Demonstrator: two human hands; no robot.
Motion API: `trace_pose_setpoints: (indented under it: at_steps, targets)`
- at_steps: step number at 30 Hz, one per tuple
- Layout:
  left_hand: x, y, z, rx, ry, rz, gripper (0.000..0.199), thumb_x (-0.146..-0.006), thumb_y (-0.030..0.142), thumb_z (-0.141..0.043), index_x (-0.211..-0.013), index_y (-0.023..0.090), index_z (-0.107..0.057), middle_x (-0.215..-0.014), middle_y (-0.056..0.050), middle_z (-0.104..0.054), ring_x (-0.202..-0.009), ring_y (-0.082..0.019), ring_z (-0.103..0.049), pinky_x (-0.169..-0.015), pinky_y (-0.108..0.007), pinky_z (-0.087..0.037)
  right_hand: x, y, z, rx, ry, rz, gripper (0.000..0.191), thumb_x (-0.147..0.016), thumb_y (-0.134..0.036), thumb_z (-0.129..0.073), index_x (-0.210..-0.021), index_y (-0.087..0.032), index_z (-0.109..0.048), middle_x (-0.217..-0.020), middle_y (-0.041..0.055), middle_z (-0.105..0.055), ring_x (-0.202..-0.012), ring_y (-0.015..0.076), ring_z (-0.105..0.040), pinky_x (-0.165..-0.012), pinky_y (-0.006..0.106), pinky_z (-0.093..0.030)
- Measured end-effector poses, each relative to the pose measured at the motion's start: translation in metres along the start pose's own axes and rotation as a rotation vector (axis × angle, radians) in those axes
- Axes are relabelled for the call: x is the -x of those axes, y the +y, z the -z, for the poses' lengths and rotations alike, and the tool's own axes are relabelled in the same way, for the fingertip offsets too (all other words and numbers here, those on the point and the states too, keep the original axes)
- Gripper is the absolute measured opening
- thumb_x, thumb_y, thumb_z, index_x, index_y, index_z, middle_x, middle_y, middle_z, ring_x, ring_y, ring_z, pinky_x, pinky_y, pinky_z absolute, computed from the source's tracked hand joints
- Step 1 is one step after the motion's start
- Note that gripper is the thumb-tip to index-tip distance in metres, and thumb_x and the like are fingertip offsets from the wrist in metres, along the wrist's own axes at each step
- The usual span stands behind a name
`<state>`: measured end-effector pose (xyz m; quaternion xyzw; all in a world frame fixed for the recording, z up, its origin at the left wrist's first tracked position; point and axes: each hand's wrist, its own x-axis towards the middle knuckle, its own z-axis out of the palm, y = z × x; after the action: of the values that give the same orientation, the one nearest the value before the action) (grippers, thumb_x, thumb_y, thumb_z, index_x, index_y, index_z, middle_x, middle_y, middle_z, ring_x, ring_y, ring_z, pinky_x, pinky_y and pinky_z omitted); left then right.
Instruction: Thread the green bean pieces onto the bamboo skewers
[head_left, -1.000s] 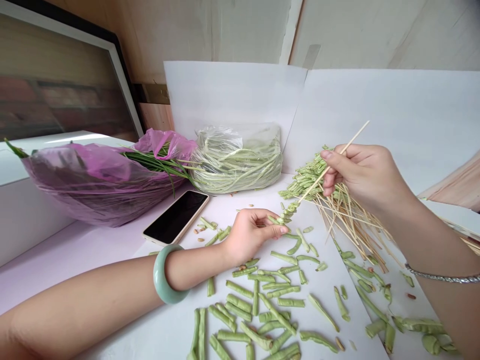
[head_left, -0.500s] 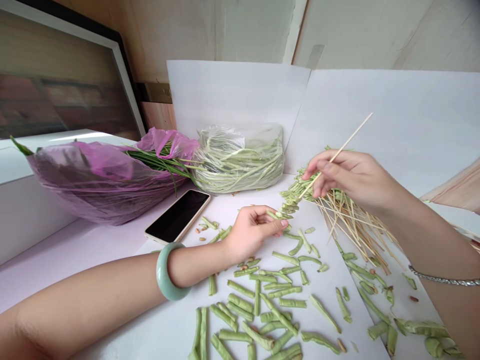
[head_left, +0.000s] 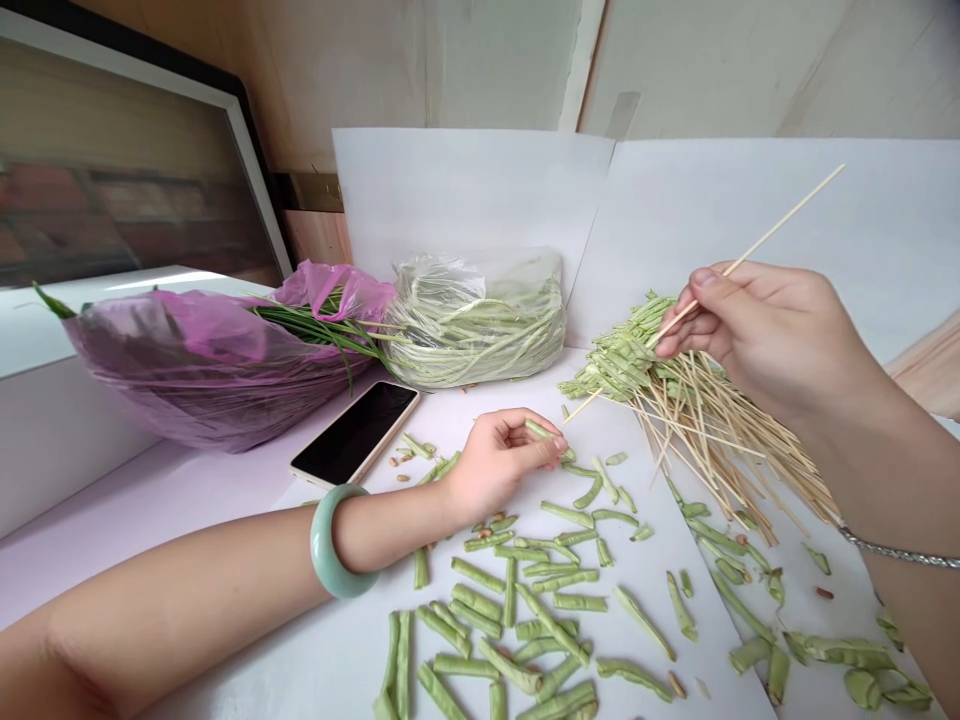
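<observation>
My right hand (head_left: 765, 340) grips a thin bamboo skewer (head_left: 772, 222) between thumb and fingers, its bare lower tip reaching toward my left hand (head_left: 499, 462). That left hand pinches a short piece of green bean (head_left: 541, 431) at its fingertips. Under the skewer lies a heap of green bean pieces threaded on skewers (head_left: 611, 365), whose sticks (head_left: 720, 430) fan out to the lower right. Many cut bean pieces (head_left: 510, 600) are scattered on white paper in front of my hands. I cannot tell whether any beans are on the held skewer.
A clear bag of long green beans (head_left: 480, 325) and a purple bag with chives (head_left: 202, 365) lie at the back. A phone (head_left: 354, 432) lies left of my left hand. White paper sheets (head_left: 472, 190) stand against the wall.
My right hand has moved up and to the right, carrying the skewer with it. The beans seen near the skewer's lower end earlier no longer show there.
</observation>
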<state>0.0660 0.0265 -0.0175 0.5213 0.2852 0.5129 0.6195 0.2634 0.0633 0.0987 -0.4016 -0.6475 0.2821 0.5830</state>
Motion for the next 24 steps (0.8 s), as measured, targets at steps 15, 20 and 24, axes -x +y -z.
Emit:
trace_pose_setpoints:
  at_steps: [15, 20, 24]
  targets:
    - [-0.002, -0.004, 0.002, 0.047, 0.035, -0.005, 0.029, -0.059, 0.027, -0.08, -0.079, 0.01, -0.067, -0.064, -0.002, -0.067, -0.059, -0.01, -0.06, -0.062, -0.024, -0.049, 0.005, -0.004, -0.008, 0.037, -0.058, 0.037, 0.043, -0.059, -0.053, -0.077, -0.059, -0.013, -0.061, -0.054, 0.0033, -0.06, -0.045, 0.0144, -0.061, -0.043, 0.022, -0.052]
    - [-0.004, -0.006, 0.003, 0.021, 0.088, 0.014, 0.028, -0.058, 0.027, -0.08, -0.078, 0.011, -0.068, -0.063, -0.001, -0.066, -0.057, -0.01, -0.059, -0.061, -0.024, -0.049, 0.01, -0.008, -0.01, 0.102, -0.153, 0.122, 0.041, -0.065, -0.052, -0.073, -0.062, -0.013, -0.062, -0.059, 0.0027, -0.06, -0.048, 0.0143, -0.062, -0.045, 0.024, -0.054]
    - [-0.004, -0.006, 0.003, -0.001, 0.088, -0.007, 0.025, -0.059, 0.025, -0.079, -0.076, 0.011, -0.068, -0.063, -0.001, -0.066, -0.057, -0.01, -0.058, -0.06, -0.024, -0.048, 0.013, -0.015, -0.009, 0.158, -0.186, 0.226, 0.035, -0.073, -0.047, -0.069, -0.063, -0.014, -0.062, -0.062, 0.0028, -0.059, -0.051, 0.0137, -0.062, -0.046, 0.024, -0.054]
